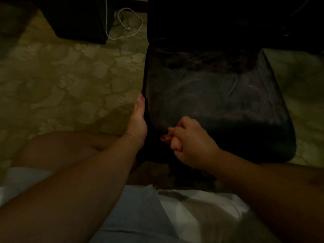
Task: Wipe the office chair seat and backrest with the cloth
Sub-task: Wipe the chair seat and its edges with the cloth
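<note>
Two hands at the near edge of a black, glossy, leather-like office chair seat [219,102] in dim light

The seat fills the centre right of the frame, its long axis running from the lower centre up toward the dark backrest [210,18] at the top, and its sheen shows faint streaks and creases. The left hand [137,120] grips the seat's left edge, thumb up along the side and fingers hidden behind it. The right hand [189,142] sits at the seat's near left corner with fingers curled in; whether it holds a cloth I cannot tell. The hands are near each other but apart. A white looped cable [129,21] lies on the patterned beige carpet [70,76] at the upper centre
</note>
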Demonstrator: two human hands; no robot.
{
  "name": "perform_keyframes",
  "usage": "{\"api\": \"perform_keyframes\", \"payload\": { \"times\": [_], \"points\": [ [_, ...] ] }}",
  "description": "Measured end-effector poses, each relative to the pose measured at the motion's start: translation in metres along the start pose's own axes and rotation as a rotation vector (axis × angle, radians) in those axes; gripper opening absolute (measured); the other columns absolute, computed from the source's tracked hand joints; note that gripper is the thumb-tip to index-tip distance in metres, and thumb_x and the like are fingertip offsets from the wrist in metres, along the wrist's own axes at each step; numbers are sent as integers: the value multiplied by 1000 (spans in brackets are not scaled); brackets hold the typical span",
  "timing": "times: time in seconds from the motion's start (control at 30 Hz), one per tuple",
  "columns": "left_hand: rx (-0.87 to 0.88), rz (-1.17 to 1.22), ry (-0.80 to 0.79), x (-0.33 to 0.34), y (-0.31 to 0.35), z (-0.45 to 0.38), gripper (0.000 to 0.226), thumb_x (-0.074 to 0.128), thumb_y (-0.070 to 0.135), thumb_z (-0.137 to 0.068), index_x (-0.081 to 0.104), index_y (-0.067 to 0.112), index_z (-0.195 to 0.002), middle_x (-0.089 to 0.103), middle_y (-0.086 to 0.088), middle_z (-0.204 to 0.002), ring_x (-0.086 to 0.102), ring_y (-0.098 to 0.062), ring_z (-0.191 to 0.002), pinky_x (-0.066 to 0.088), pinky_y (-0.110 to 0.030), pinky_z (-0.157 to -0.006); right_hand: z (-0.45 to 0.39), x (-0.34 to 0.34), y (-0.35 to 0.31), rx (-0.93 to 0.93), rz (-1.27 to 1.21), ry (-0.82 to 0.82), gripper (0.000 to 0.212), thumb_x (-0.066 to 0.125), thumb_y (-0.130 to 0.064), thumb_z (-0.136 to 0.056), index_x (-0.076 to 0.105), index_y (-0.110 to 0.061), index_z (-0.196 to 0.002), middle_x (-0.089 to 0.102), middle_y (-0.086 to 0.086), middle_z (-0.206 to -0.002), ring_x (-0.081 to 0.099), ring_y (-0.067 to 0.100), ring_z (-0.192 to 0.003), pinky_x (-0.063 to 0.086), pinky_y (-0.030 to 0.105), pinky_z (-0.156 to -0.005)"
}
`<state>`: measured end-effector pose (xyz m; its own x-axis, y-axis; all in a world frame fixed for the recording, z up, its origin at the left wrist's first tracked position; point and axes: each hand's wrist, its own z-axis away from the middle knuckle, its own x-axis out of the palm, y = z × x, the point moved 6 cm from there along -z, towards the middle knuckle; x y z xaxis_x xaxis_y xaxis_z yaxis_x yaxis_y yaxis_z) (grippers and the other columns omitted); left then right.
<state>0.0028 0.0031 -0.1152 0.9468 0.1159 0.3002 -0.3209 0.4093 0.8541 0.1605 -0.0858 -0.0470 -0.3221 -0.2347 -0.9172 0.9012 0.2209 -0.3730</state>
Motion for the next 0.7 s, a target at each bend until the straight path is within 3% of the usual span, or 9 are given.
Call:
{"api": "perform_keyframes", "payload": {
  "times": [0.03,0.1,0.2,0.27,0.33,0.4,0.47,0.6,0.7],
  "points": [
    [-9,6,-10,4,4,5,57,25,53,-112,35,26,-162,64,31,-104,66,20,-80,53,-8,-66,3,-2,7,-25,25,-68,28,74,-34,-83,71,-26,-110,48,1,-117,54,25,-106,55,38,-89],
    [8,-34,-40,12,12,15,58,18,49,-113,30,23,-164,59,24,-119,64,21,-75,51,-6,-62,0,-11,27,58,55,-63,27,76,-39,-81,70,-25,-104,47,1,-116,56,25,-105,56,37,-90],
    [7,-17,-62,7,10,12,63,16,53,-112,29,22,-165,39,8,-165,59,14,-107,51,-6,-70,-26,-13,18,187,41,146,27,74,-33,-83,71,-18,-105,49,8,-114,56,31,-102,54,36,-85],
    [-28,8,-45,3,10,9,64,16,57,-111,29,26,-165,31,6,-170,44,3,-128,48,-12,-82,-43,-4,-16,167,35,213,26,66,-30,-88,72,-17,-110,49,10,-117,52,31,-105,53,37,-82],
    [-63,43,-30,-3,12,8,66,17,63,-109,30,31,-164,33,8,-169,39,-2,-136,39,-26,-100,-42,7,-44,-3,38,135,29,57,-31,-90,71,-18,-112,48,9,-119,48,30,-108,54,41,-81],
    [-106,69,-40,-8,10,6,70,16,69,-106,32,33,-164,35,11,-168,34,-7,-148,30,-33,-109,-27,10,-48,-147,63,-43,24,63,-29,-91,70,-19,-111,49,9,-120,49,29,-108,51,38,-83],
    [-130,98,-51,-9,10,10,73,16,72,-104,32,33,-164,36,11,-168,31,-12,-154,30,-36,-113,-19,3,-30,-110,58,-90,28,69,-32,-91,70,-23,-117,47,5,-120,52,26,-109,51,34,-86],
    [-140,90,-11,-4,10,17,73,15,68,-106,30,28,-165,33,8,-169,37,-15,-151,40,-27,-102,-55,-10,-17,118,11,198,21,72,-28,-88,72,-19,-107,46,9,-113,55,34,-102,52,36,-86],
    [-149,40,-25,0,20,24,69,18,64,-108,33,25,-163,38,5,-167,52,-15,-141,49,-21,-85,-79,5,-57,19,35,147,20,67,-24,-92,69,-20,-111,44,8,-119,48,28,-108,54,42,-85]
  ]
}}
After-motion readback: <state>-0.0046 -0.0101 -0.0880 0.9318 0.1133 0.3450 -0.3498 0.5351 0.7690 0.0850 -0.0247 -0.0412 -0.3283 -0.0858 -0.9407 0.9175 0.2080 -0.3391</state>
